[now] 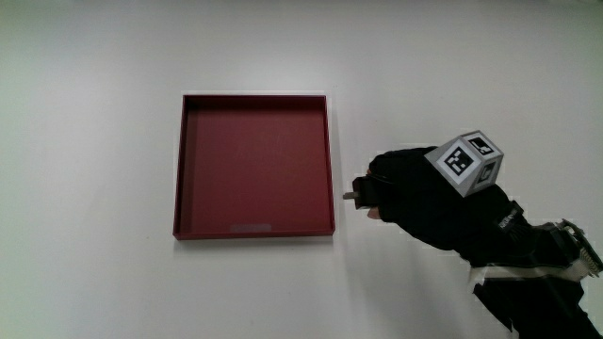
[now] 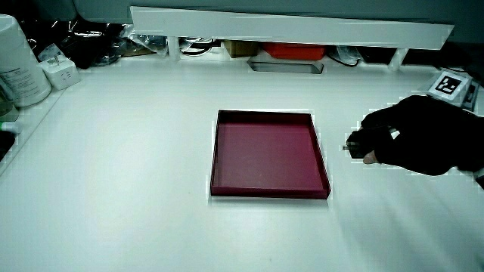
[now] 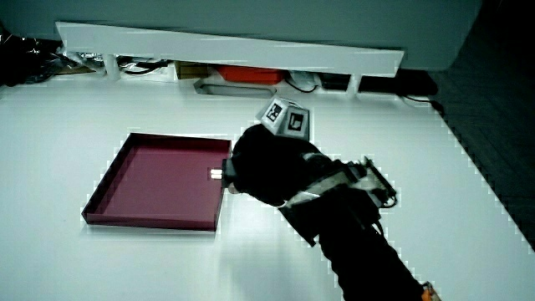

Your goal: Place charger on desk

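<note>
Charger small, dark, pinched in curled fingers of hand, just beside red tray wall, outside tray. Step: carrying, close above table. Next: lower onto bare table, release.

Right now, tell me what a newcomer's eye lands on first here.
The dark red square tray lies open and empty on the white table. Beside it, the hand in its black glove holds a small dark charger with metal prongs pointing at the tray's wall.
</note>
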